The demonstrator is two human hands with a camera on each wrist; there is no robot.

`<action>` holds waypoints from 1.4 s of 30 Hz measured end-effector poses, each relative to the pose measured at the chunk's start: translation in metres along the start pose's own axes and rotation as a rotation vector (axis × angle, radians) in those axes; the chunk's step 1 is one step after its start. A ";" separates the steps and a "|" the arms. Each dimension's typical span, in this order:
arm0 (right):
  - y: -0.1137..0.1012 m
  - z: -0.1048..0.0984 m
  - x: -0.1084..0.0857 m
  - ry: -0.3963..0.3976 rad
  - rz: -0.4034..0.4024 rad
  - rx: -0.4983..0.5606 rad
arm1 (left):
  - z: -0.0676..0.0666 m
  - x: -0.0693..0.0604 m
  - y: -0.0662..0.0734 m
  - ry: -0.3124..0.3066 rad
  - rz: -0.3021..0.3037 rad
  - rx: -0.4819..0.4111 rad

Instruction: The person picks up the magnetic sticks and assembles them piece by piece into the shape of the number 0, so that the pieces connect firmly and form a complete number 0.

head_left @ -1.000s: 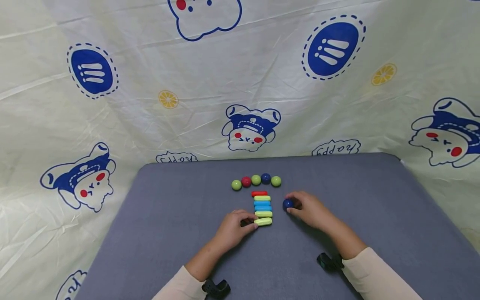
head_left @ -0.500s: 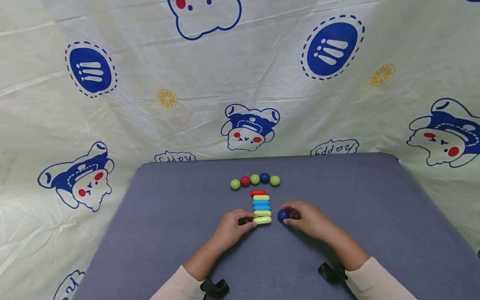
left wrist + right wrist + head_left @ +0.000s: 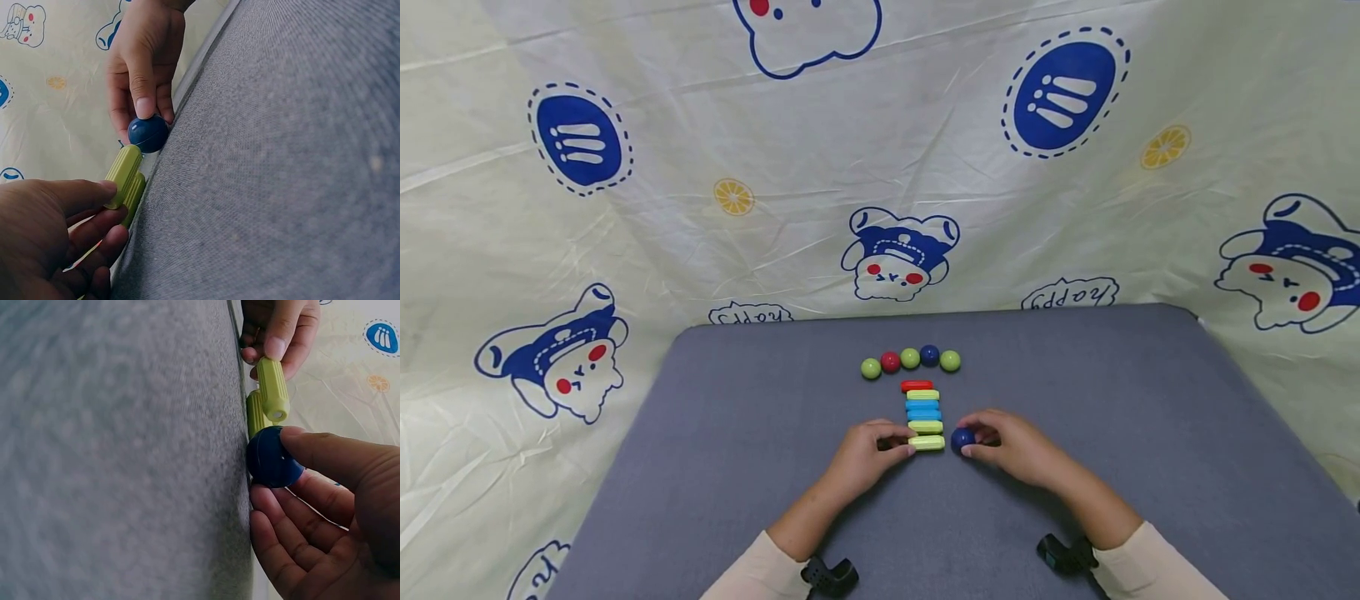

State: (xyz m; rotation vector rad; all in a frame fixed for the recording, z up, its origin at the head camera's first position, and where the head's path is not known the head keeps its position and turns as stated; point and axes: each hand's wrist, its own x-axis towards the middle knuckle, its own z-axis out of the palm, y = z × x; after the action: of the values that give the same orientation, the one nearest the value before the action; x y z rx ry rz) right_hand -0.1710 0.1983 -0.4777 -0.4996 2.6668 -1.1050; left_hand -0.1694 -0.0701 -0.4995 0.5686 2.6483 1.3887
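Note:
My left hand (image 3: 867, 457) pinches one end of a yellow-green ribbed rod (image 3: 927, 443) between thumb and fingers. That rod (image 3: 273, 390) appears raised slightly off the table in the right wrist view. My right hand (image 3: 1011, 446) pinches a glossy blue ball (image 3: 962, 440) just right of the rod's free end. From the left wrist, the ball (image 3: 148, 135) looks very close to the rod tip; whether they touch I cannot tell. Beyond the held rod lie more short rods in a column: yellow-green (image 3: 925, 427), two blue (image 3: 922, 410), yellow-green (image 3: 922, 395) and red (image 3: 917, 386).
Behind the rods several balls form a slightly curved row, among them a red ball (image 3: 891, 362), a blue ball (image 3: 929, 356) and green balls (image 3: 910, 359). The grey cloth-covered table (image 3: 760, 400) ends at a patterned white curtain (image 3: 700, 108).
My right hand has brought the blue ball nearer to me and leftward, up to the held rod's end. The left hand has barely moved; its rod has shifted slightly from the one behind.

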 end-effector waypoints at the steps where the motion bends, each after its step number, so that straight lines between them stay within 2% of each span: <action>1: 0.000 0.000 0.000 -0.003 0.002 0.006 | 0.000 0.000 0.000 -0.002 -0.005 -0.002; 14: -0.001 0.004 0.000 -0.013 0.020 0.038 | 0.002 0.000 -0.001 -0.005 -0.001 -0.020; 23: 0.003 0.011 0.002 0.001 -0.043 0.071 | 0.003 0.002 -0.003 -0.009 -0.017 0.005; 32: 0.009 0.019 0.001 0.055 -0.074 0.115 | 0.004 0.003 -0.006 0.002 -0.021 -0.005; 42: 0.010 0.020 0.001 0.064 -0.038 0.130 | 0.003 0.003 -0.010 -0.020 -0.037 -0.045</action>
State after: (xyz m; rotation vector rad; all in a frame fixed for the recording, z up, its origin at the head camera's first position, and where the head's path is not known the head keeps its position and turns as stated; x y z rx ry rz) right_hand -0.1680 0.1917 -0.4991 -0.5014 2.6264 -1.3161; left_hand -0.1741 -0.0719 -0.5086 0.5231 2.5916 1.4208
